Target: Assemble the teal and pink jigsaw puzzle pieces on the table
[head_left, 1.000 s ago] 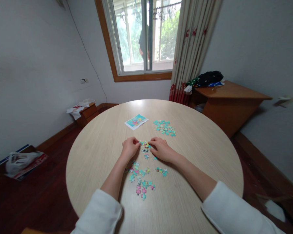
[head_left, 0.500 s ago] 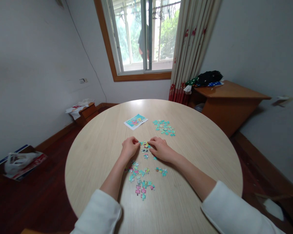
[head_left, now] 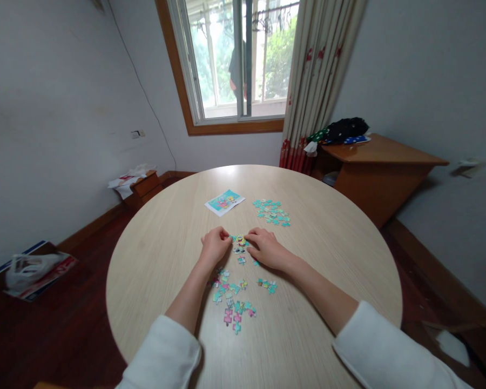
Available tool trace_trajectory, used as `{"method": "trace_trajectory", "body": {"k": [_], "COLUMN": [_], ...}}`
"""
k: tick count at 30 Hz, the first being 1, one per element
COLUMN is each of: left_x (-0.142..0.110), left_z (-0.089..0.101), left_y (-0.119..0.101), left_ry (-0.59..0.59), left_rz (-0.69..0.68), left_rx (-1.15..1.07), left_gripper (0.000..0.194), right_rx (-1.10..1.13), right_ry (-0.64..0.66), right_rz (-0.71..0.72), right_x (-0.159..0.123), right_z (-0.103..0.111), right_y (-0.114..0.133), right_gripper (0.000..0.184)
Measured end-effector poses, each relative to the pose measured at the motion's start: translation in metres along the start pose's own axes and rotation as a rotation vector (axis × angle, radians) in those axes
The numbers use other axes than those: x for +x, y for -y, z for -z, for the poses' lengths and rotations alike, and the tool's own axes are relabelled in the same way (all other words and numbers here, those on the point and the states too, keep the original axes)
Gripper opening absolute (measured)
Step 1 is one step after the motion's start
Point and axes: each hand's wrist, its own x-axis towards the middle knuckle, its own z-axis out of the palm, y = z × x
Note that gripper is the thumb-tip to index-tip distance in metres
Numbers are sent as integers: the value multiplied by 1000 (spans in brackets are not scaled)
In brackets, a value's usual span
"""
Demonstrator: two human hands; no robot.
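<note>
Near the middle of the round table lies a small joined cluster of puzzle pieces (head_left: 240,240), yellow and teal with a cartoon figure. At its left edge, my left hand (head_left: 216,243) is closed, thumb and forefinger pinching a small teal puzzle piece (head_left: 233,238). My right hand (head_left: 266,248) rests at the cluster's right edge, forefinger and thumb bent around a teal puzzle piece (head_left: 247,243) there. Just below the cluster lies a loose puzzle piece (head_left: 242,260). A teal puzzle piece (head_left: 256,263) sits under the right hand's edge.
Loose pink and teal pieces (head_left: 237,307) lie between my forearms, with a small group (head_left: 268,285) to their right. Farther back are a printed picture card (head_left: 224,202) and a spread of teal pieces (head_left: 272,211). A wooden desk (head_left: 384,151) stands beyond the round table (head_left: 324,216).
Both hands stay at the cluster with almost no movement. The whole view shifts very slightly; the pieces and card keep their places.
</note>
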Motion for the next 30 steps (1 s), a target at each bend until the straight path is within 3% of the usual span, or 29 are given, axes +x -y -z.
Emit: {"method": "trace_trajectory", "body": {"k": [18, 26, 30], "left_x": [1, 2, 1], "left_z": [-1, 2, 5], "left_y": [0, 1, 1], "left_ry": [30, -49, -11], "left_rz": [-36, -88, -85], "left_rx": [43, -7, -1], "left_gripper": [14, 18, 17], "right_rx": [9, -13, -8], "right_ry": [-9, -1, 12], "right_rz": [1, 7, -2], "right_x": [-1, 0, -1], "right_z": [0, -1, 2], "right_y": [-1, -1, 1], "right_gripper": [31, 32, 32]}}
